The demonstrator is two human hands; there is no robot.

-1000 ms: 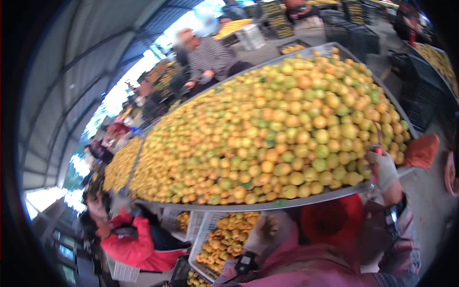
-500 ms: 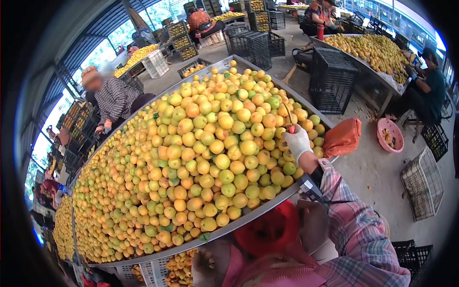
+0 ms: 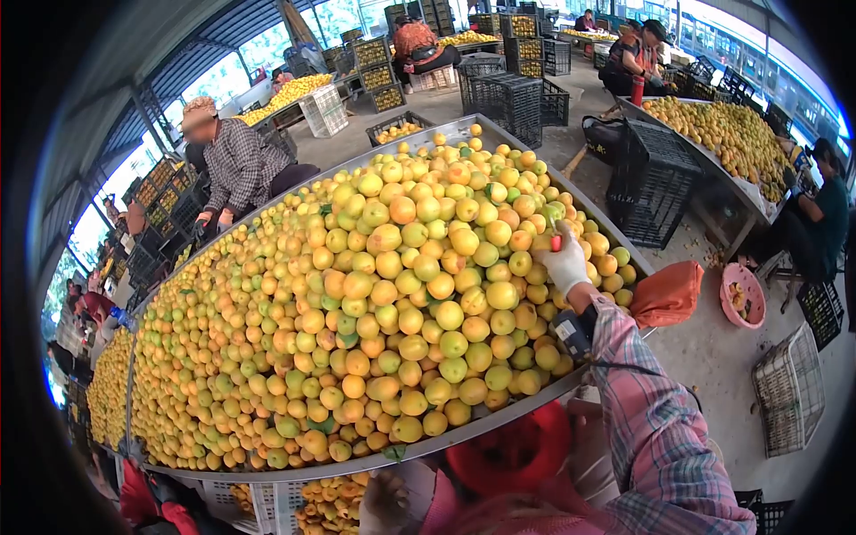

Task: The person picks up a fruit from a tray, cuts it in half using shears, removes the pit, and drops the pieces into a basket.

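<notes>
In a white glove, my right hand [image 3: 568, 262] is closed around a small red-handled tool [image 3: 556, 242] over the right side of the fruit heap; its tip blends into the fruit behind it. The heap of yellow-orange, apricot-like fruit [image 3: 401, 294] fills a metal-rimmed table [image 3: 294, 470]. Low at the bottom, my left hand [image 3: 389, 499] is shadowed and blurred beside my lap, so its fingers do not read clearly. Near it, a white crate [image 3: 267, 508] holds orange fruit pieces [image 3: 332, 505]. A red basin [image 3: 513, 450] sits below the table's edge.
An orange-red bag [image 3: 667, 294] lies at the table's right corner. Black crates [image 3: 654, 183], a pink basin [image 3: 743, 296] and a white basket [image 3: 789, 392] stand on the floor to the right. One person [image 3: 241, 165] works across the table at left; another sits at a fruit table [image 3: 713, 143] at right.
The view has shifted, so the scene sits further right and slightly lower. My right hand still grips the red-handled tool, whose thin curved part showed more clearly before.
</notes>
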